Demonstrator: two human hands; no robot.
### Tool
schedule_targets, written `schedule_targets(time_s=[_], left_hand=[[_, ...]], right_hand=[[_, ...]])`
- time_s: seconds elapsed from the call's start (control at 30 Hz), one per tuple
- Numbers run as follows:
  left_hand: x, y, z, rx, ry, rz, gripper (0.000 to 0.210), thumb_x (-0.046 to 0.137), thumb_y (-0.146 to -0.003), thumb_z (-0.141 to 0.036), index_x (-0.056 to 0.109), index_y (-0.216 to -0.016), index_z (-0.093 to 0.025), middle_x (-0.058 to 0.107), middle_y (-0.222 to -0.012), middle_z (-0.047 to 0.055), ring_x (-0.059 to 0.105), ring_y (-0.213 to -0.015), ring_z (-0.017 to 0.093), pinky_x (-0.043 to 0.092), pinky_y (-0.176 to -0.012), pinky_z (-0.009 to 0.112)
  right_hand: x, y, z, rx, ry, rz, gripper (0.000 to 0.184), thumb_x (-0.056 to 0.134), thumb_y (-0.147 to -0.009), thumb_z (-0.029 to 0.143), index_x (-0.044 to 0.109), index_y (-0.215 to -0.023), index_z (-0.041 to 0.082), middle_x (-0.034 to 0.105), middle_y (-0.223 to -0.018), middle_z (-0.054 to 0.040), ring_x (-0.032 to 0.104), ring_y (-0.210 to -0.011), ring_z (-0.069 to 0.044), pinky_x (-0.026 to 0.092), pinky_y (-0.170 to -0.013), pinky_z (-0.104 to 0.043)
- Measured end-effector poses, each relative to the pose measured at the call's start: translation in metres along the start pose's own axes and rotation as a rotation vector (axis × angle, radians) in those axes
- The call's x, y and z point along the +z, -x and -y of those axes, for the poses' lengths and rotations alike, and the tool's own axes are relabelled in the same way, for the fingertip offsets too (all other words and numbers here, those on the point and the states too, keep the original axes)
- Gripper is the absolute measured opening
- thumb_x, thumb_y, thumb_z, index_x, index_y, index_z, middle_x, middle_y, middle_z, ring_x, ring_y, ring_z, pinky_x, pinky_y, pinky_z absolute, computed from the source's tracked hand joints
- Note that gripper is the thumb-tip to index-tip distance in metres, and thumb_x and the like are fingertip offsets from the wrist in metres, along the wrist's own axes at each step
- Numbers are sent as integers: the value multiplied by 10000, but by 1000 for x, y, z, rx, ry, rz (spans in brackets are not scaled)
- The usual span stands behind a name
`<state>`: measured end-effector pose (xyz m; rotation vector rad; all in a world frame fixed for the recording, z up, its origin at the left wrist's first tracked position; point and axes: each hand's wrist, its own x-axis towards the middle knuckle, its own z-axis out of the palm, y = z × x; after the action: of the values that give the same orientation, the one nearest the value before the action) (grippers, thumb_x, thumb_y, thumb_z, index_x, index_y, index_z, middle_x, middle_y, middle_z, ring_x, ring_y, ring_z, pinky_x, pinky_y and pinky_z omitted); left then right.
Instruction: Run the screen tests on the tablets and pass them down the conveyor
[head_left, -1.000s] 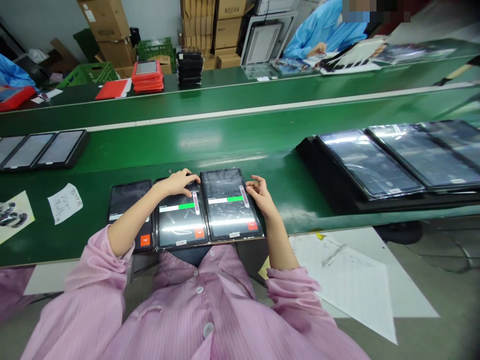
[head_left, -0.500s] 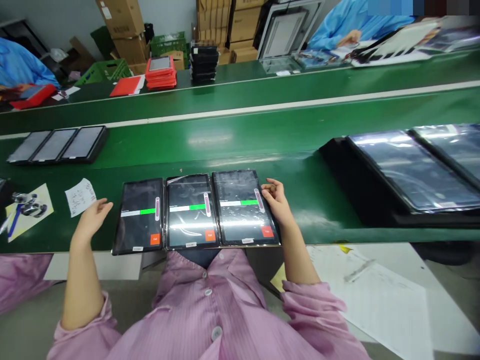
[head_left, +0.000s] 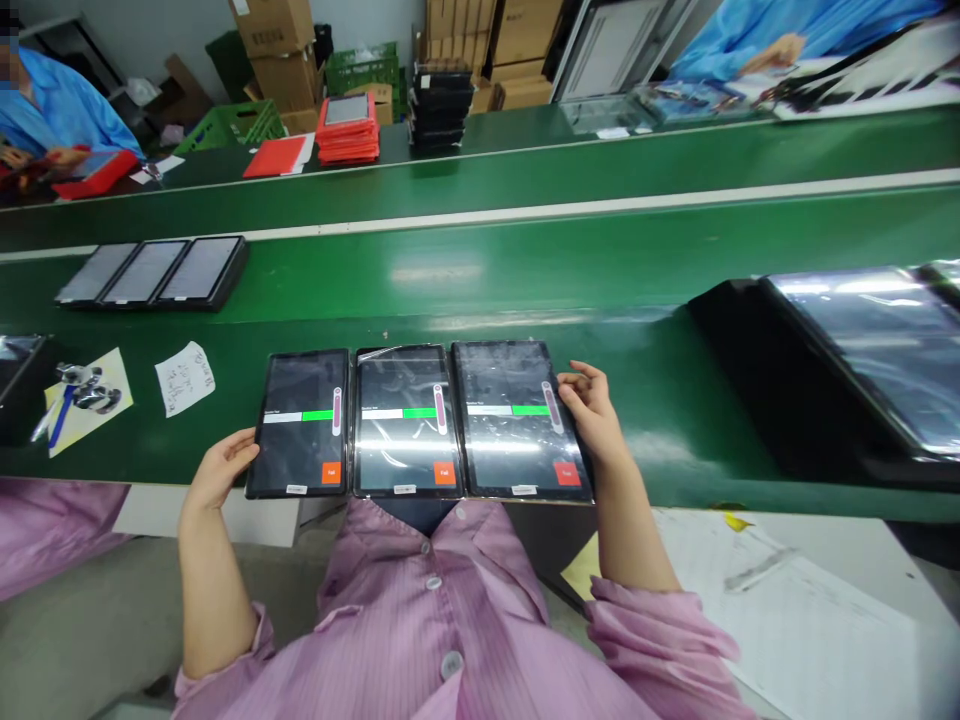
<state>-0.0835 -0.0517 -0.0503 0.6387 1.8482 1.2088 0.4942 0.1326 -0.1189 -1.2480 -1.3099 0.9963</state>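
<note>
Three black tablets lie side by side at the front edge of the green bench, screens up and lit. Each screen shows a white and green bar, a slim pink slider and an orange-red button. My left hand [head_left: 223,468] has its fingers together against the outer edge of the left tablet [head_left: 300,450]. Between the outer two sits the middle tablet [head_left: 405,455], with film lifting along its top. My right hand [head_left: 591,410] grips the outer edge of the right tablet [head_left: 506,455], thumb at its side and fingers curled beyond it.
Farther left are a row of grey-screened tablets [head_left: 199,270], a handwritten note [head_left: 185,380] and small metal parts [head_left: 94,390] on yellow paper. Large film-covered panels [head_left: 862,340] stand at right. Across the bench are red cases [head_left: 349,130], a black stack [head_left: 441,105] and people in blue sleeves.
My left hand has moved in from beside the note to the left tablet's edge. My right hand stays at the right tablet. The whole view has shifted slightly.
</note>
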Motion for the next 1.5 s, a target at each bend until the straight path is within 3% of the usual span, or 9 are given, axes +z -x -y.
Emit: schedule_targets(time_s=[0.5,0.67,0.8,0.93,1.03,1.13,1.23,1.37,1.5], left_hand=[[7,-9,-1,43,-3,13,742,959,-376,-573,747,-945,-148,728,-807,62,639,-655,157,497,-569,232],[8,1,2,81,-83,-9,582,892,-474,-619,682,-758,-156,542,-545,-43,432,-467,86,305,-437,201],[12,3,7,133,-113,-46,558,844,-509,-646,647,-728,-171,544,-569,-40,447,-520,103,328,-486,213],[5,8,13,127,-117,-36,664,800,-544,-730,693,-870,-162,626,-669,5,539,-601,153,393,-542,240],[-3,19,17,94,-63,59,813,698,-614,-844,708,-1043,-154,713,-869,85,653,-800,233,498,-662,291],[-6,29,20,118,-52,113,794,810,-596,-743,680,-1138,-178,721,-1078,110,658,-1020,266,526,-851,318],[-7,32,23,152,-99,87,792,926,-532,-589,662,-1163,-191,699,-1175,102,632,-1116,262,503,-945,306],[-9,30,24,113,19,105,893,812,-594,-767,641,-1252,-188,691,-1157,100,645,-1051,232,526,-851,271],[-10,29,19,34,5,98,939,700,-642,-856,618,-1307,-198,700,-1014,69,661,-889,210,532,-717,265]], right_hand=[[-1,-1,-2,-8,-6,2,543,709,-815,482,471,-1273,313,610,-1019,-20,616,-918,-183,532,-834,-323],[2,0,-1,-7,18,4,538,686,-817,493,461,-1270,311,608,-1026,-19,622,-908,-185,536,-834,-336],[1,-2,3,26,-6,2,554,704,-786,506,474,-1250,309,607,-1016,-13,619,-900,-184,531,-845,-345],[5,12,34,50,100,-88,459,639,-838,544,538,-1217,304,614,-1025,-45,620,-940,-240,524,-876,-431],[30,48,82,-210,457,-179,415,571,-928,505,590,-1289,302,604,-1157,-108,564,-1114,-324,422,-1025,-563],[80,94,128,-522,671,186,413,558,-964,437,602,-1366,350,583,-1287,-128,520,-1192,-357,379,-1052,-592],[133,129,149,-776,781,492,417,588,-953,521,640,-1335,363,541,-1423,-120,475,-1269,-363,279,-1122,-629],[170,144,141,-849,851,598,547,548,-920,689,641,-1338,348,481,-1514,-145,416,-1339,-374,191,-1140,-683],[152,142,126,-844,910,552,588,572,-878,733,619,-1356,394,471,-1534,-120,383,-1370,-385,137,-1143,-724]])
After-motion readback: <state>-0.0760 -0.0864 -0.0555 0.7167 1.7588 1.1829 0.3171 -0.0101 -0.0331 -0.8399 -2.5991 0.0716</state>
